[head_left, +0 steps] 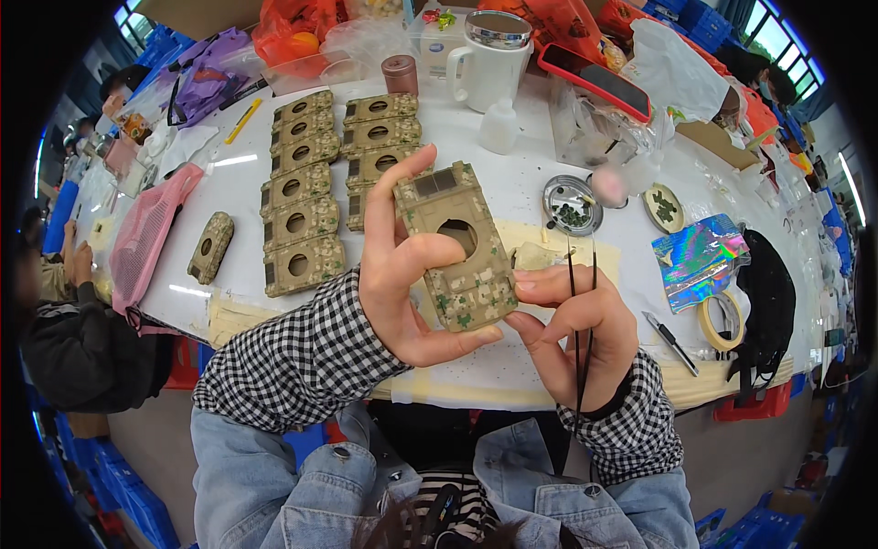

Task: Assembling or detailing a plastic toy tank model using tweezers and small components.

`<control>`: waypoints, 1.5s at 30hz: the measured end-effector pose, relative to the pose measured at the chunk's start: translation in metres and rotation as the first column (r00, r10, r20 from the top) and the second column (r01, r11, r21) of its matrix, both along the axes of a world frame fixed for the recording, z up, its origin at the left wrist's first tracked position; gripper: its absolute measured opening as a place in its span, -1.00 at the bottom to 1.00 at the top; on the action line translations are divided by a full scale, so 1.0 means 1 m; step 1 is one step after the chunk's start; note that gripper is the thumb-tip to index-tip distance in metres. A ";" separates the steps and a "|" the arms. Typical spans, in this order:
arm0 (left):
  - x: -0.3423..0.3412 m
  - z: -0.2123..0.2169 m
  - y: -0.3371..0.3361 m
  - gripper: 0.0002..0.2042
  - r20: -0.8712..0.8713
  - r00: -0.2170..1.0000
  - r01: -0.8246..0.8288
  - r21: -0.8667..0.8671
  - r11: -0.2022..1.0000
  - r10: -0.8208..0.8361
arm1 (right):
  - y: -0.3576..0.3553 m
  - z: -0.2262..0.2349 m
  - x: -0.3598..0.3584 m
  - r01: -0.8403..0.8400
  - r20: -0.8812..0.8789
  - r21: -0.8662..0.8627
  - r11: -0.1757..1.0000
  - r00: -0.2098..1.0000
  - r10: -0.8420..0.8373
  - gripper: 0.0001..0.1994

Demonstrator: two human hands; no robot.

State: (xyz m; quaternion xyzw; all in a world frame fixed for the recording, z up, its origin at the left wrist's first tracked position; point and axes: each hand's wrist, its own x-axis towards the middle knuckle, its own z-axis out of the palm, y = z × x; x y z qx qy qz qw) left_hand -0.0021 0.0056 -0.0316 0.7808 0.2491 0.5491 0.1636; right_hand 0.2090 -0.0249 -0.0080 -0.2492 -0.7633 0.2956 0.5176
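My left hand (389,297) holds up a tan camouflage model tank hull (471,288) with a round hole in its top. Its thumb lies across the hull by the hole. My right hand (599,334) pinches the hull's lower right edge with thumb and fingertip. A pair of dark tweezers (583,380) is held in that same hand, tips pointing away from me. Behind my left hand, more hulls (302,224) stand in two rows, and one lone hull (211,248) sits further left. A round dish (573,203) with small dark green pieces lies beyond my right hand.
Right of the dish are a smaller lid (663,209) with green bits, a shiny holographic bag (700,261), a tape roll (722,322) and a pen (670,343). A white mug (494,69), small bottle (498,126) and red-cased phone (596,82) stand behind. Another person (87,352) sits at left.
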 end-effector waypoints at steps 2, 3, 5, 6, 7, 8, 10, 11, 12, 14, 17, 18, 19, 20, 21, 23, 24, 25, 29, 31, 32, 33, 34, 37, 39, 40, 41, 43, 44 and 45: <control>0.001 0.000 0.000 -0.41 0.006 1.000 0.004 -0.006 1.000 -0.004 | -0.001 0.000 0.000 0.003 -0.005 -0.004 1.000 1.000 -0.003 -0.75; 0.001 0.000 -0.001 -0.41 0.009 1.000 0.005 -0.008 1.000 -0.005 | -0.001 0.000 0.000 0.004 -0.007 -0.006 1.000 1.000 -0.004 -0.75; 0.000 0.001 -0.001 -0.41 0.013 1.000 0.005 -0.014 1.000 -0.004 | -0.001 0.000 0.000 0.006 -0.004 -0.004 1.000 1.000 -0.006 -0.75; 0.001 0.000 -0.001 -0.41 0.015 1.000 0.005 -0.017 1.000 -0.004 | -0.001 0.000 0.000 0.007 -0.002 -0.003 1.000 1.000 -0.007 -0.75; 0.000 0.001 -0.001 -0.41 0.007 1.000 0.002 -0.016 1.000 -0.002 | -0.001 0.000 0.000 0.008 0.000 -0.003 1.000 1.000 -0.008 -0.75; 0.000 0.001 -0.001 -0.41 -0.002 1.000 0.000 -0.016 1.000 0.000 | -0.001 0.000 0.000 0.009 0.001 -0.004 1.000 1.000 -0.009 -0.75; -0.001 0.002 -0.001 -0.41 -0.007 1.000 -0.002 -0.016 1.000 0.002 | -0.001 0.000 -0.001 0.013 0.002 -0.006 1.000 1.000 -0.013 -0.75; -0.001 0.002 -0.001 -0.41 -0.003 1.000 0.000 -0.017 1.000 0.000 | -0.001 0.000 -0.001 0.018 0.003 -0.009 1.000 1.000 -0.018 -0.75; 0.000 0.001 -0.001 -0.41 0.001 1.000 0.002 -0.017 1.000 -0.002 | -0.001 0.001 -0.001 0.023 0.004 -0.011 1.000 1.000 -0.023 -0.75; 0.000 0.001 -0.001 -0.41 0.002 1.000 0.003 -0.014 1.000 -0.003 | -0.001 0.001 -0.001 0.021 -0.002 -0.014 1.000 1.000 -0.021 -0.75; -0.001 0.001 0.000 -0.41 -0.002 1.000 0.003 -0.007 1.000 -0.003 | -0.001 0.000 -0.001 0.025 0.004 -0.003 1.000 1.000 -0.025 -0.75; -0.001 0.002 0.000 -0.41 -0.004 1.000 0.003 -0.005 1.000 -0.003 | -0.001 0.000 -0.001 0.026 0.009 0.003 1.000 1.000 -0.026 -0.75; -0.001 0.001 0.001 -0.41 0.002 1.000 0.003 -0.001 1.000 -0.003 | -0.001 0.000 -0.001 0.025 0.009 0.005 1.000 1.000 -0.025 -0.75; 0.000 0.001 0.001 -0.41 0.008 1.000 0.004 0.003 1.000 -0.004 | 0.000 0.000 -0.001 0.024 0.009 0.007 1.000 1.000 -0.024 -0.75; 0.000 0.001 0.001 -0.41 0.014 1.000 0.004 0.007 1.000 -0.004 | 0.000 0.000 -0.001 0.023 0.009 0.009 1.000 1.000 -0.023 -0.75; -0.001 0.002 0.001 -0.42 -0.005 1.000 0.000 -0.002 1.000 0.000 | 0.000 0.000 0.000 0.019 0.014 0.010 1.000 1.000 -0.019 -0.75; -0.002 0.002 0.001 -0.42 -0.015 1.000 -0.002 -0.006 1.000 0.002 | 0.000 0.000 0.000 0.017 0.016 0.010 1.000 1.000 -0.017 -0.75; -0.002 0.002 0.000 -0.42 -0.005 1.000 -0.001 -0.007 1.000 0.001 | 0.000 0.001 0.000 0.015 0.016 0.005 1.000 1.000 -0.015 -0.75; 0.001 0.002 -0.001 -0.43 0.016 1.000 0.000 0.006 1.000 0.000 | -0.001 0.002 0.000 0.000 0.007 0.003 1.000 1.000 -0.001 -0.75; 0.001 0.003 0.000 -0.43 0.011 1.000 -0.003 0.020 1.000 0.003 | 0.000 0.001 0.000 -0.003 -0.001 0.012 1.000 1.000 0.003 -0.75; 0.000 0.003 0.000 -0.43 0.006 1.000 -0.006 0.026 1.000 0.006 | 0.000 0.001 -0.001 -0.003 -0.004 0.017 1.000 1.000 0.003 -0.75; 0.000 0.003 0.000 -0.42 0.002 1.000 -0.007 0.032 0.999 0.007 | 0.000 0.001 -0.001 -0.001 -0.006 0.022 1.000 1.000 0.001 -0.75; 0.001 0.003 0.001 -0.42 0.005 1.000 -0.014 0.037 0.999 0.014 | 0.000 0.000 0.000 0.000 -0.003 0.020 1.000 1.000 0.000 -0.75; 0.003 0.002 0.002 -0.41 0.012 0.999 -0.038 0.058 0.998 0.037 | -0.001 0.001 0.000 -0.004 0.004 0.018 1.000 1.000 0.004 -0.76; 0.004 0.001 0.003 -0.41 0.017 0.998 -0.056 0.077 0.995 0.055 | 0.000 0.001 -0.001 -0.013 0.010 0.019 1.000 1.000 0.012 -0.76; 0.003 0.001 0.002 -0.39 -0.015 0.998 -0.059 0.065 0.996 0.060 | 0.000 0.000 -0.001 -0.009 0.013 0.020 1.000 1.000 0.009 -0.76; 0.001 0.003 0.002 -0.37 -0.048 0.997 -0.062 0.053 0.997 0.065 | 0.000 0.000 0.000 -0.005 0.016 0.021 1.000 1.000 0.005 -0.76; 0.000 0.004 0.001 -0.35 -0.078 0.995 -0.059 0.041 0.997 0.062 | 0.000 0.000 0.000 -0.004 0.021 0.022 1.000 1.000 0.003 -0.77; 0.000 0.004 0.001 -0.35 -0.077 0.995 -0.053 0.040 0.998 0.056 | 0.000 0.000 0.000 -0.006 0.022 0.022 1.000 1.000 0.006 -0.77; 0.000 0.004 0.002 -0.36 -0.075 0.996 -0.045 0.040 0.998 0.048 | 0.000 0.000 0.000 -0.008 0.023 0.024 1.000 1.000 0.007 -0.77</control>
